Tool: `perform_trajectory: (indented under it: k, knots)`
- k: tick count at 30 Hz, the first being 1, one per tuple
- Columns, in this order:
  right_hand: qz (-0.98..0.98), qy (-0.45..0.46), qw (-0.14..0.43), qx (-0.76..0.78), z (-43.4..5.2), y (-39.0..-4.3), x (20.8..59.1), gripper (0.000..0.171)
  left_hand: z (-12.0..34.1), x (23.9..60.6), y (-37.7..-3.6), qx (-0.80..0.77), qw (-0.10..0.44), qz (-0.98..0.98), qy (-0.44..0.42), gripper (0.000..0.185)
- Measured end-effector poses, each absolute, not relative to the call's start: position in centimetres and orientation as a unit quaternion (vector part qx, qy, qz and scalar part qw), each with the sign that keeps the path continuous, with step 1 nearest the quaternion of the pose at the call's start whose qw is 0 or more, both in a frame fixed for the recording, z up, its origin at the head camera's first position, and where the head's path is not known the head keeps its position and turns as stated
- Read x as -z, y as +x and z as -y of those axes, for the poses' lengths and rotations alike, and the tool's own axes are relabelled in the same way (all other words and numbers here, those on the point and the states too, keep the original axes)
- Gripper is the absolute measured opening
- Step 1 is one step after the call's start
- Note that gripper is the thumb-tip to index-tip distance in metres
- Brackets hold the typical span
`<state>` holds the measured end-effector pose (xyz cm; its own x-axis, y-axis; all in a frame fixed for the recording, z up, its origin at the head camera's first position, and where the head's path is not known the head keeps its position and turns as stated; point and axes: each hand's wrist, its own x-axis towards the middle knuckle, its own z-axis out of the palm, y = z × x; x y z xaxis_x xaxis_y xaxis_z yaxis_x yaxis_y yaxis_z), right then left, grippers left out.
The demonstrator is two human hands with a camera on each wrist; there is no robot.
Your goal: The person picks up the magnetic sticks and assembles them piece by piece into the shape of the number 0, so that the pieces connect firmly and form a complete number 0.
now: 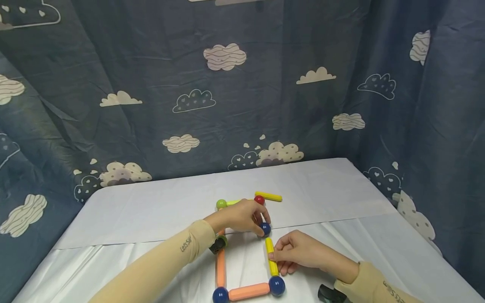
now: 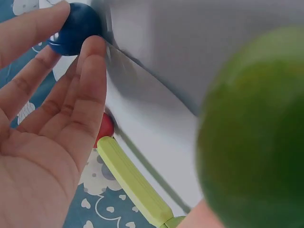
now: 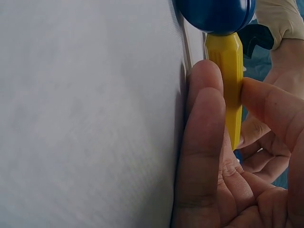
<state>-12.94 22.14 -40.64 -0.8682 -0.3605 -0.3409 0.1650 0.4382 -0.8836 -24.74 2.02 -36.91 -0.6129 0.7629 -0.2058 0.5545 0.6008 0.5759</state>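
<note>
Overhead, the left hand (image 1: 238, 216) pinches a blue ball (image 1: 265, 228); only the wrist view shows the right hand (image 3: 228, 161) gripping the yellow stick (image 3: 229, 80).

Probably a curtained recording booth: cloud-print drapes (image 1: 227, 84) around white-clothed table (image 1: 322, 189).
</note>
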Motion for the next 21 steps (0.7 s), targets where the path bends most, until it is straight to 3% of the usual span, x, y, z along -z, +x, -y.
perform_trajectory:
  k: [21]
  knots:
    - [-0.812, -0.058, 0.248, 0.524, -22.08, -12.96, 40.82, 0.025, -1.76, 36.97, -24.21, -0.23, 0.226, -0.86, 0.395, 0.026]
